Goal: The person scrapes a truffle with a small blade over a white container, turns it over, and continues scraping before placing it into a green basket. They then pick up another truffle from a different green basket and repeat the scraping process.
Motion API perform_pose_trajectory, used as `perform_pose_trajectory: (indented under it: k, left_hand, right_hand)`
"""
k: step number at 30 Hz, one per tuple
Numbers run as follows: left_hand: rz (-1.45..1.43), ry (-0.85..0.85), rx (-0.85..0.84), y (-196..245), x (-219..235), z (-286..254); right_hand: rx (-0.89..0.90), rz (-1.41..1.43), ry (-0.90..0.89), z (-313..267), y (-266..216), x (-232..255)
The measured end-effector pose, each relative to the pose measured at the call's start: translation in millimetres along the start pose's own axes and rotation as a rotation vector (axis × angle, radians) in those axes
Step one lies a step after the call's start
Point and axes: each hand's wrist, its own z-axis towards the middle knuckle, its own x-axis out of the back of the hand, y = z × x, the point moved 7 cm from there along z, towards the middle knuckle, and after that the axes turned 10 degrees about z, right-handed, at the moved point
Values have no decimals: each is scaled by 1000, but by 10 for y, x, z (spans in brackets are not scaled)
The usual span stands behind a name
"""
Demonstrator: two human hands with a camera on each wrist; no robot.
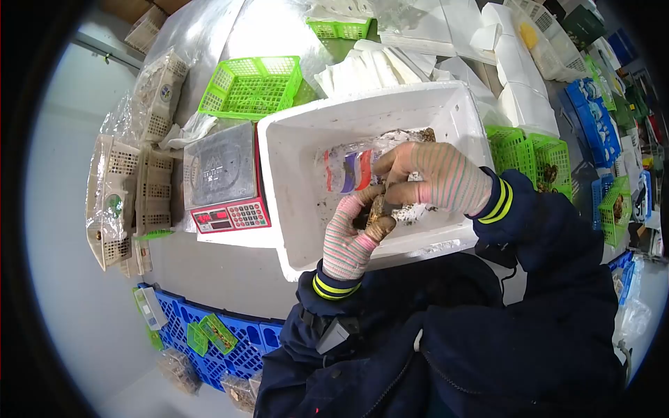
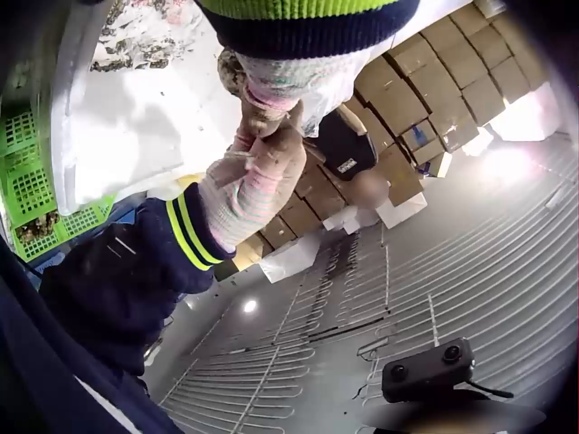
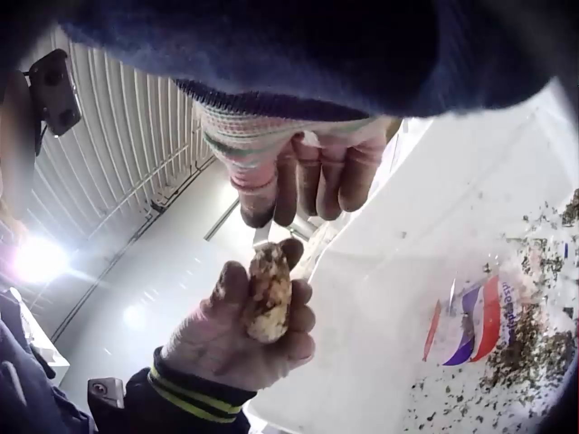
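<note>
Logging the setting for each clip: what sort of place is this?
Probably a seafood sorting or packing station. The gloved left hand holds a crusty, shell-like item over a white foam box, beside an electronic scale and green mesh baskets.

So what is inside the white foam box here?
The white foam box holds a plastic bottle with a red and blue label and dark gritty debris. Both gloved hands hover over the middle, hiding the floor beneath them.

Right hand (image 2: 258, 185) meets left hand (image 2: 271, 86) beside foam box (image 2: 136, 127).
</note>
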Motion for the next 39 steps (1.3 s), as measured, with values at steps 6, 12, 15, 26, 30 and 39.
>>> perform_pose_trajectory:
  k: [6, 12, 15, 26, 30, 39]
  left_hand:
    - [108, 71, -36, -15, 50, 13]
    - [288, 109, -73, 51, 79, 16]
    - [170, 93, 3, 29, 44, 7]
    - [-131, -52, 104, -116, 24, -15]
    - [-147, -23, 23, -20, -32, 4]
    - [237, 132, -61, 58, 24, 14]
  right_hand:
    - [20, 49, -31, -11, -17, -114]
    - [-158, 157, -33, 19, 60, -102]
    - [-146, 181, -43, 28, 121, -103]
    - [-188, 230, -48, -12, 67, -149]
    - [-189, 208, 9, 9, 68, -48]
    - [-219, 193, 46, 34, 116, -82]
